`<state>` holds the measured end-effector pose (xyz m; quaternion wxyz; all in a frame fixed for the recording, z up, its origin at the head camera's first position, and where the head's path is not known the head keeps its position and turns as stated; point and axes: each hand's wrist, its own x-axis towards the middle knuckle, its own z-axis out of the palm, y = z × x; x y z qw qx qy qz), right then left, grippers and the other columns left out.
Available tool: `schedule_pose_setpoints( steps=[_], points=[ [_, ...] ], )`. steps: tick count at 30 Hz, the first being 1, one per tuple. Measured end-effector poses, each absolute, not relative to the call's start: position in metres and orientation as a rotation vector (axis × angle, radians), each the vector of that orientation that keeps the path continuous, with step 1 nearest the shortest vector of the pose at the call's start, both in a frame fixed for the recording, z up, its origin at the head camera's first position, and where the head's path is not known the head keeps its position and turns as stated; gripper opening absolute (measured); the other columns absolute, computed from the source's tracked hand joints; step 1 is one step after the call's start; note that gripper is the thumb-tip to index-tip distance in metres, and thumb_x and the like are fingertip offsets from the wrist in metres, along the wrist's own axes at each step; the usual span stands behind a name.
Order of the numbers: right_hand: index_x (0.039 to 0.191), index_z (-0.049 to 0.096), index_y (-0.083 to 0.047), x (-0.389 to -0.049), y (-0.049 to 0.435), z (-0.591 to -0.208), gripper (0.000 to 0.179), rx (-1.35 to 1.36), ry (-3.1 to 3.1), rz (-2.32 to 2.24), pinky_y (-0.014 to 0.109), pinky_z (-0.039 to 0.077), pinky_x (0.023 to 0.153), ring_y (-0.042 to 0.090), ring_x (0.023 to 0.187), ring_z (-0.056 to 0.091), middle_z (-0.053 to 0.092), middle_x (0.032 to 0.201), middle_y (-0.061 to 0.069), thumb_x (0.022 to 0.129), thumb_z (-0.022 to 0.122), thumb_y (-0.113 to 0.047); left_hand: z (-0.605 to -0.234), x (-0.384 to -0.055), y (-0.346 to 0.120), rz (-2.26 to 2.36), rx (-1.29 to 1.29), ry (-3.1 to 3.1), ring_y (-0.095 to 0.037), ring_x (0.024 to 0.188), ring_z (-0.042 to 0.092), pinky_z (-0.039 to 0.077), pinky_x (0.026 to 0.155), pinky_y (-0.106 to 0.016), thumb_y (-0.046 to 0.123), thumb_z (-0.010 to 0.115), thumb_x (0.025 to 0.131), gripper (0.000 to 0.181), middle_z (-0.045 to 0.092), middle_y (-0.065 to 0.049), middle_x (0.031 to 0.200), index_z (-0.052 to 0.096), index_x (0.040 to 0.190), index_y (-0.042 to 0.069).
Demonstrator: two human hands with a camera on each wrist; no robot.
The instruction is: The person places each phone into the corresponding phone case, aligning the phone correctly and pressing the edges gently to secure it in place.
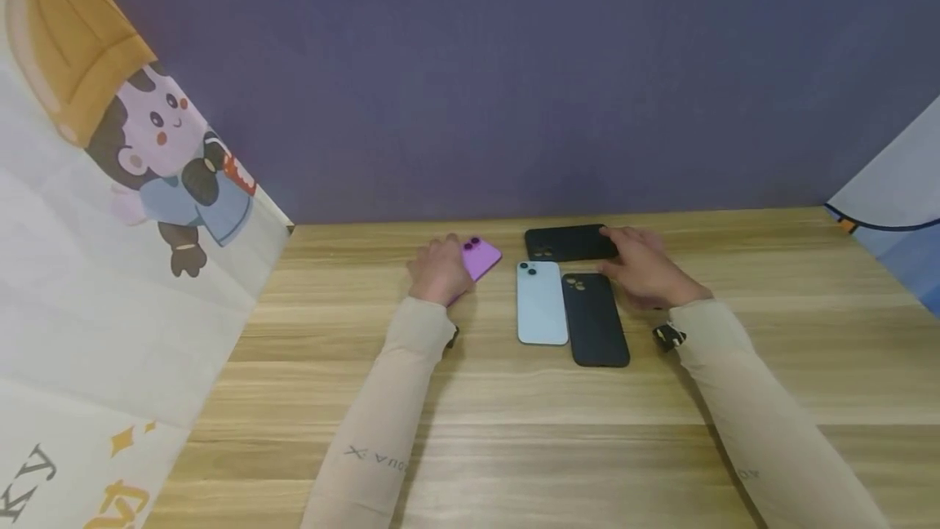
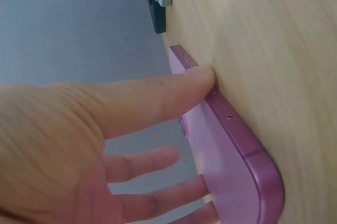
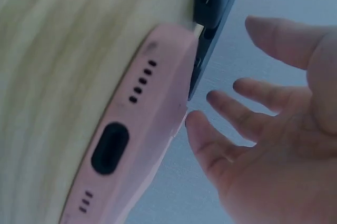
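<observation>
My left hand (image 1: 441, 269) holds a purple phone (image 1: 482, 258) on the wooden table, its thumb against one long edge. In the left wrist view, other fingers reach to the phone's far side. My right hand (image 1: 649, 272) hovers around a pink phone case (image 3: 171, 82), which it mostly hides in the head view. Its fingers are spread and loosely bent, with none curled round the case. Close to that hand lie two black phone cases, one sideways at the back (image 1: 569, 243) and one lengthwise in front (image 1: 596, 321). A pale blue phone (image 1: 542, 304) lies left of the front one.
The wooden table (image 1: 514, 431) ends at a dark purple-grey backdrop (image 1: 514, 88) behind the phones. A white cloth with a cartoon figure (image 1: 169, 121) hangs at left. Another printed cloth (image 1: 896, 178) borders the right side.
</observation>
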<state>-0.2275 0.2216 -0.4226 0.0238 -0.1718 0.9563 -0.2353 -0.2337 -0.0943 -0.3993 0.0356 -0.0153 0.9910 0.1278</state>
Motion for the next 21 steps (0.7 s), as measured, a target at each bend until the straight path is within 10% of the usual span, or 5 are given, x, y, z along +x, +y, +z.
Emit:
schedule_pose_setpoints(
  steps=[21],
  points=[
    [0.159,0.027,0.002,-0.243,0.219,-0.427,0.058,-0.555,2.871,-0.443,0.069,0.030,0.116,0.056,0.147,0.024,0.020,0.164,0.033,0.106,0.046,-0.013,-0.402,-0.237,-0.095,0.418,-0.038,3.060,-0.040,0.113,0.060,0.047,0.100,-0.059,0.020,0.094,0.066,0.085,0.065,-0.019,0.121,0.054,0.140,0.009]
  ],
)
